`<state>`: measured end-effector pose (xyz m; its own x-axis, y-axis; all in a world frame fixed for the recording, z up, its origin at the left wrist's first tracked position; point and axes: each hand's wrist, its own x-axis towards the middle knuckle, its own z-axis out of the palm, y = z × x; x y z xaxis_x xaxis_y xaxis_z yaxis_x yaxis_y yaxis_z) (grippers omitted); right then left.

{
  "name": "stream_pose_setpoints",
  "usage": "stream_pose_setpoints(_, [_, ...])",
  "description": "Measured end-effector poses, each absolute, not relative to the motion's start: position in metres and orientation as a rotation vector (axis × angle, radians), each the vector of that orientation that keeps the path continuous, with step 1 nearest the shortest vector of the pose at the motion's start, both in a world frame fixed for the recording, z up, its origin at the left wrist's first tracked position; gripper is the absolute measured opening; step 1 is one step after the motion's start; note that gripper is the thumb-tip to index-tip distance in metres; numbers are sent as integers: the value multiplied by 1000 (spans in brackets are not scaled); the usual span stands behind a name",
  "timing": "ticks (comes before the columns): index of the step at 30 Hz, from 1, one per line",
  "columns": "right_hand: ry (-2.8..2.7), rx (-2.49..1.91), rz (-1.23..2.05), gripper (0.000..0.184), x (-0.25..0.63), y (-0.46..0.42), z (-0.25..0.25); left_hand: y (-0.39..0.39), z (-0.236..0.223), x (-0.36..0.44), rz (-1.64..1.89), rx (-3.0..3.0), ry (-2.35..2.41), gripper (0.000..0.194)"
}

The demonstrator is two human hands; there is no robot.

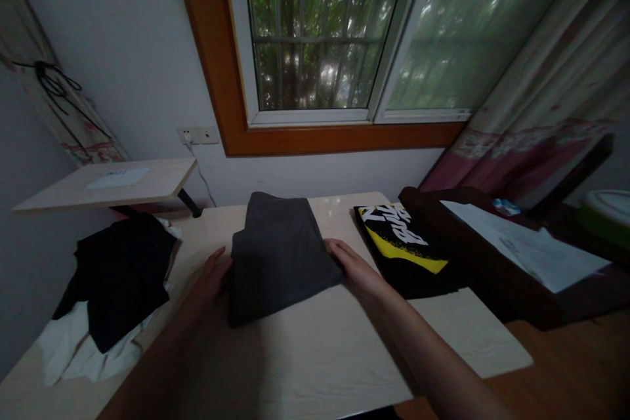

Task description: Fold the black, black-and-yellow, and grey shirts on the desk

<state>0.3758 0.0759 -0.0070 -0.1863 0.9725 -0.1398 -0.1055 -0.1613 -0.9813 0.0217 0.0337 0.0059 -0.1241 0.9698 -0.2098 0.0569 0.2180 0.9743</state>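
A dark grey folded garment (pixel 280 256) lies in front of me on the pale wooden table, with a stepped upper left edge. At its left side is my left hand (pixel 214 275), fingers apart, the nearer ones touching the cloth's edge; part of this hand is in shadow. My right hand (pixel 347 259) has its fingers closed on the right edge of the garment, the thumb not clearly visible. What kind of garment it is cannot be made out.
Black clothing (pixel 128 269) lies over white cloth (pixel 73 348) at the left, near a small raised shelf (pixel 108 184). A black folded garment with yellow and white print (pixel 398 236) is at the right. Beyond it stands a dark brown surface bearing a paper sheet (pixel 522 243). A window (pixel 319 33) is behind.
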Motion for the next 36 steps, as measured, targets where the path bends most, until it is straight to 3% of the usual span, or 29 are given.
stream_pose_setpoints(5, [-1459, -1219, 1407, 67, 385, 68, -27, 33, -11, 16, 1072, 1144, 1523, 86])
stream_pose_setpoints(15, [-1911, -1211, 1311, 45, 400, 51, -11, -3, -13, 18, 767, 1535, 1434, 109])
stream_pose_setpoints(19, [-2031, -1158, 1524, 37, 411, 41, -1, -25, -6, 9, 603, 1592, 1299, 102])
stream_pose_setpoints(24, [-2128, -1003, 2112, 51, 426, 31, 13, -45, 14, -10, 239, 1510, 924, 93])
stream_pose_setpoints(30, [-1876, -1208, 1904, 61, 428, 39, 17, -26, 18, -18, 462, 1419, 1147, 78])
stream_pose_setpoints(36, [-1628, -1260, 1656, 65, 411, 63, 5, 13, 3, -10, 690, 1268, 1347, 97])
